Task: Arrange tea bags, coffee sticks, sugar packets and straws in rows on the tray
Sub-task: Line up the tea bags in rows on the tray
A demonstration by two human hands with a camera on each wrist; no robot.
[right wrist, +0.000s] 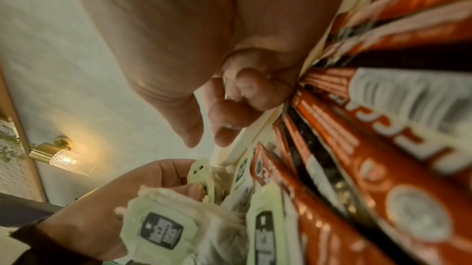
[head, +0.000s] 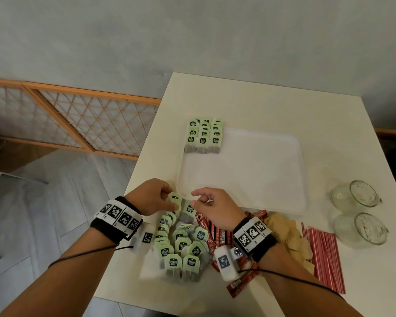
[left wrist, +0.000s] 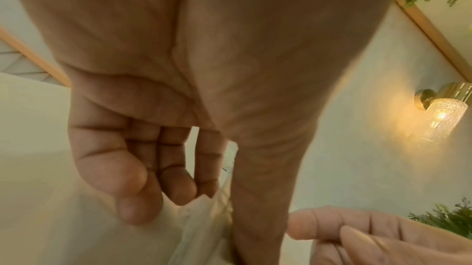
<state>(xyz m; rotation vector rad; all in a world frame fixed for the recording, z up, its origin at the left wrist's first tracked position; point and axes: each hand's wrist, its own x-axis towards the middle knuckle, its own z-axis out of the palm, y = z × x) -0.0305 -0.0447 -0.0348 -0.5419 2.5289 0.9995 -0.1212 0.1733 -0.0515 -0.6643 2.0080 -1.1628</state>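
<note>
Several green-tagged tea bags (head: 204, 136) lie in rows on the far left corner of the white tray (head: 242, 175). A loose tea bag pile (head: 181, 243) lies on the table in front of the tray. My left hand (head: 169, 197) pinches a tea bag (head: 175, 199) between thumb and fingers just above that pile; the right wrist view shows the held tea bag (right wrist: 201, 174) in its fingertips. My right hand (head: 193, 199) hovers beside it, thumb apart from bent fingers (right wrist: 222, 128), holding nothing. Red coffee sticks (head: 215, 234), brown sugar packets (head: 286, 234) and red straws (head: 325, 255) lie under and right of my right wrist.
Two glass cups (head: 357, 195) (head: 364, 227) lie on their sides at the table's right edge. The table's left edge (head: 133, 179) runs close beside my left hand, with floor and a wooden lattice screen (head: 89, 124) beyond. A wall lamp (left wrist: 439, 118) glows behind.
</note>
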